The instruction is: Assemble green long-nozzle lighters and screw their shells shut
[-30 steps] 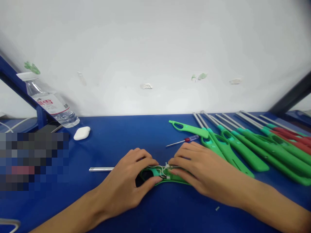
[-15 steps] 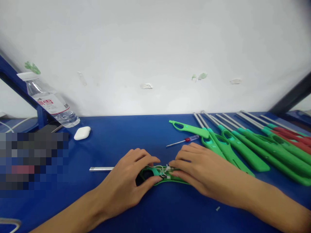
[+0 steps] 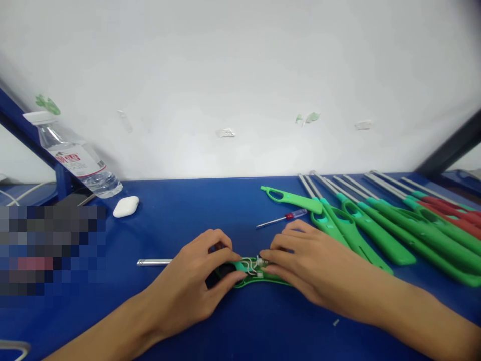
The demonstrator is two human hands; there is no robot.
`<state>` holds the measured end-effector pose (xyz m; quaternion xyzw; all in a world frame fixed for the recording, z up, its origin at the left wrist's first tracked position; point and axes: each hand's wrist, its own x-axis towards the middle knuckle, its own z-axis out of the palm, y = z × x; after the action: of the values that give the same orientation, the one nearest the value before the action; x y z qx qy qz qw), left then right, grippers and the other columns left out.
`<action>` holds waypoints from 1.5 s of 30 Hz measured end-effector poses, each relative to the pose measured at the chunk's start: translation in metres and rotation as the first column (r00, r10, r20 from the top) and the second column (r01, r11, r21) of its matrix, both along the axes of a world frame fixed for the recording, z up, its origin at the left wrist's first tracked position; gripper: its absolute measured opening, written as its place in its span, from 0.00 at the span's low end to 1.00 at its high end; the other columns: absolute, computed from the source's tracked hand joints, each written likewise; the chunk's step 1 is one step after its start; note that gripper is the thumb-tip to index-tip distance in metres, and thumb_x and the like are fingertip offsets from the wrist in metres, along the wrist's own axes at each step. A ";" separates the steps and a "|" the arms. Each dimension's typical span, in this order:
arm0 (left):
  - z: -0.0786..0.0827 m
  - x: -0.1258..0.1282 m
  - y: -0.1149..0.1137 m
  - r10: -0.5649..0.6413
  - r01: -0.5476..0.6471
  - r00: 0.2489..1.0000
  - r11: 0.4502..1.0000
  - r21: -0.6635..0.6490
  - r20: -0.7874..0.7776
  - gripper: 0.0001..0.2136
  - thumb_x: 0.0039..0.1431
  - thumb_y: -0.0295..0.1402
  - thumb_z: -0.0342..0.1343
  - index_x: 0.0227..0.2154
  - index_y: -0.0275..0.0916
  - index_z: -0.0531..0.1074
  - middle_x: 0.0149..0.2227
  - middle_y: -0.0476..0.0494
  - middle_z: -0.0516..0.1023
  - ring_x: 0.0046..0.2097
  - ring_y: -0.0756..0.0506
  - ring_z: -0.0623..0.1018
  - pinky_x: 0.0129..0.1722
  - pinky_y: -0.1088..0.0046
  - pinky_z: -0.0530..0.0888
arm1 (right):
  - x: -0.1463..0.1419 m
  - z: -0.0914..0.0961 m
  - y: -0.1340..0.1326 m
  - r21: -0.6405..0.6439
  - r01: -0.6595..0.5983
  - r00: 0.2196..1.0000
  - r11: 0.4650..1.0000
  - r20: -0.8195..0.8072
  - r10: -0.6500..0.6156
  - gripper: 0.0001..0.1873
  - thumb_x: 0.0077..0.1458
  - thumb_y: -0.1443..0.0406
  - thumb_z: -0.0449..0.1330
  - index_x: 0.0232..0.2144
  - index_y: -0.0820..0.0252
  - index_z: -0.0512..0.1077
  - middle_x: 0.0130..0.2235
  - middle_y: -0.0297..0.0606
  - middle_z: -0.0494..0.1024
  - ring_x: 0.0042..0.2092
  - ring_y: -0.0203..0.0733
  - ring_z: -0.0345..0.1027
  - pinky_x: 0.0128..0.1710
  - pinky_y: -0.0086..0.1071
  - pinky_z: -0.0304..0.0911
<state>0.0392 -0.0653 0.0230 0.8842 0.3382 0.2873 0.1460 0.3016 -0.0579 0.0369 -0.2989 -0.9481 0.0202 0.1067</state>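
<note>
An opened green stick lighter [image 3: 263,282] lies across the blue table, its metal tube [image 3: 154,262] pointing left. My left hand [image 3: 203,271] is closed on its teal trigger [image 3: 239,266], thumb and forefinger pinching from both sides. My right hand [image 3: 308,260] grips the lighter's handle end, its fingertips at a small metal-and-white fitting [image 3: 260,261]. A curled white wire [image 3: 248,261] shows between both hands. My right hand hides the end of the handle. Beyond it lie a loose green half shell [image 3: 300,200] and a screwdriver [image 3: 281,219] with a red and clear handle.
Several green stick lighters [image 3: 383,225] and red ones [image 3: 447,208] lie in a row at the right. A small screw [image 3: 335,323] rests near the front. At the left are a water bottle [image 3: 80,160], a white earbud case [image 3: 126,206] and a blurred-out area.
My left hand's thumb and forefinger have shifted slightly left, onto the teal trigger. The white wire shows a little more openly. My right hand has hardly moved.
</note>
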 end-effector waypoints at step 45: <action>0.002 0.003 -0.001 -0.053 0.051 0.996 0.998 -0.031 -0.075 0.08 0.67 0.32 0.62 0.47 0.40 0.77 0.45 0.43 0.77 0.43 0.43 0.77 0.44 0.64 0.75 | -0.002 -0.001 -0.009 0.271 -0.088 0.983 0.959 0.177 0.040 0.21 0.53 0.71 0.66 0.51 0.65 0.75 0.39 0.36 0.77 0.39 0.48 0.72 0.35 0.43 0.68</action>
<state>0.0419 -0.0666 0.0246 0.9007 0.3246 0.2447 0.1534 0.2996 -0.0669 0.0364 -0.2506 -0.9564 -0.1349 0.0656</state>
